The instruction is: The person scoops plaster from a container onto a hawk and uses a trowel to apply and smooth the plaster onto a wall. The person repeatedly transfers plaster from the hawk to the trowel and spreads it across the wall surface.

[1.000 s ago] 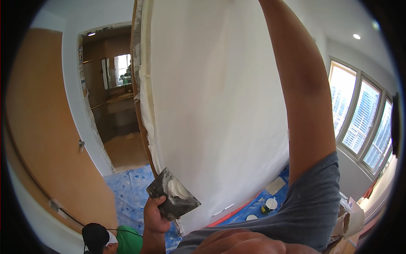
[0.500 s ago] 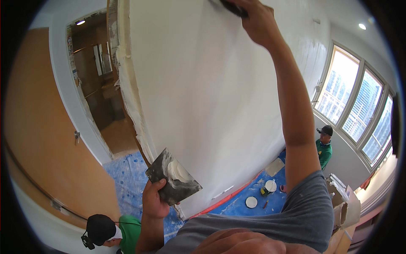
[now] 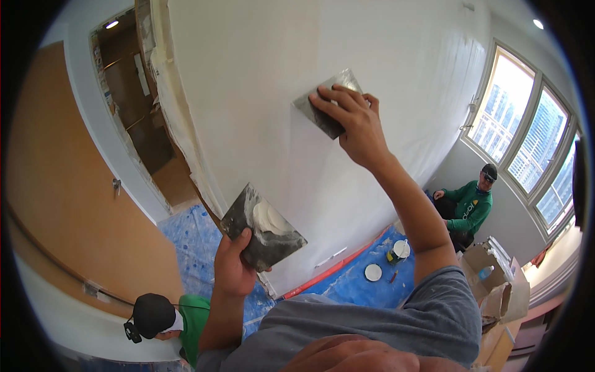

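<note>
My left hand [image 3: 235,263] is closed round the near edge of a dark, flat plastering plate [image 3: 263,251], its thumb on top. A mound of white putty [image 3: 269,218] lies on that plate, with smears around it. Farther up, my right hand [image 3: 354,118] grips a broad metal putty knife [image 3: 310,102], fingers spread over its blade. The blade lies against or very close to the white wall [image 3: 248,99]; exact contact is hard to tell. Faint streaks of fresh putty show on the wall around it.
Blue sheeting [image 3: 347,288] covers the floor, holding an open paint can [image 3: 400,250] and a white lid [image 3: 373,272]. One person in green [image 3: 468,208] sits below the window; another in a black cap [image 3: 155,316] is at lower left. Cardboard boxes [image 3: 493,273] stand right, a wooden door [image 3: 80,186] left.
My right hand has come down the wall with the putty knife from the top of the view. The left hand with the plate has shifted slightly up and right.
</note>
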